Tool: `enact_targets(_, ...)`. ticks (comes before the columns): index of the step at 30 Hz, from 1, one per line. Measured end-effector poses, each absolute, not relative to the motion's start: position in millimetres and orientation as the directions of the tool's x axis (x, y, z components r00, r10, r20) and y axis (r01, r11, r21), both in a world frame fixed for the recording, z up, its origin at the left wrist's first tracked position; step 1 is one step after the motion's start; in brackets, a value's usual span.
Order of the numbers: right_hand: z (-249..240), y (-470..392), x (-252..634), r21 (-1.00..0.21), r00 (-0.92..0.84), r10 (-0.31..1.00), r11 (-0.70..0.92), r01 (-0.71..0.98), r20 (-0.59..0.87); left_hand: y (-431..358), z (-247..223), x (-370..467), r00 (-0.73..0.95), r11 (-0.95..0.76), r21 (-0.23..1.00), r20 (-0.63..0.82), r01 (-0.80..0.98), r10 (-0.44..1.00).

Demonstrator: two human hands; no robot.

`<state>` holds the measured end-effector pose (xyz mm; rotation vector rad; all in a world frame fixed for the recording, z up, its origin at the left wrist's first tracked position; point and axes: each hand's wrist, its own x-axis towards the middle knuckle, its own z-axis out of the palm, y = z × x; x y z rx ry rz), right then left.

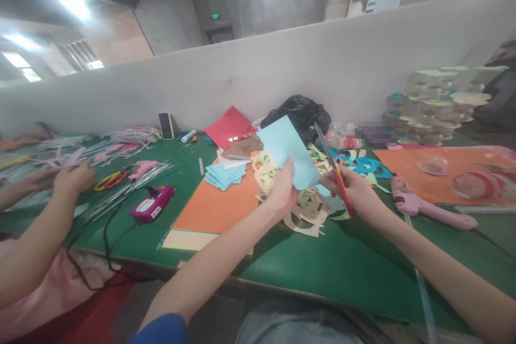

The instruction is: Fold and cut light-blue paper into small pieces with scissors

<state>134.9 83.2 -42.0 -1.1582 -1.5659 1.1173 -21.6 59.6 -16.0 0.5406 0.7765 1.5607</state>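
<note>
My left hand point(284, 187) grips a light blue sheet of paper point(288, 145) by its lower edge, thumb on top, and holds it tilted above the table. In my right hand point(355, 191) is a pair of scissors point(344, 185) with orange handles, its blades pointing up and away beside the paper's right edge. Whether the blades touch the paper I cannot tell. Curled yellow and cream paper scraps point(306, 209) lie below both hands. A fanned pile of light blue paper pieces point(226, 174) rests on orange sheets point(213, 204) to the left.
A pink glue gun point(435, 209) with a cord lies at the right, near stacked clear plastic bottle pieces point(431, 110). A black plastic bag point(298, 113) sits by the wall. At the left, a co-worker's hands point(72, 177) are near a purple power box point(152, 204).
</note>
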Motion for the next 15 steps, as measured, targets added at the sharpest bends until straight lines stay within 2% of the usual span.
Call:
enact_targets(5,-38.5,80.9,133.8,-0.963,-0.213,0.964,0.202,0.177,0.162,58.6,-15.0,-20.6,-0.152,-0.038,0.743,-0.086,-0.668,0.985)
enact_targets(9,-36.9,80.1,133.3,-0.963,-0.163,0.98,0.153,0.223,0.118,57.3,-14.2,-17.9,-0.226,-0.072,0.739,-0.111,-0.67,0.968)
enact_targets(15,-37.9,81.9,134.1,-0.973,-0.086,0.994,0.084,0.214,0.067,57.0,-17.6,-17.8,-0.165,-0.069,0.746,-0.055,-0.662,0.985)
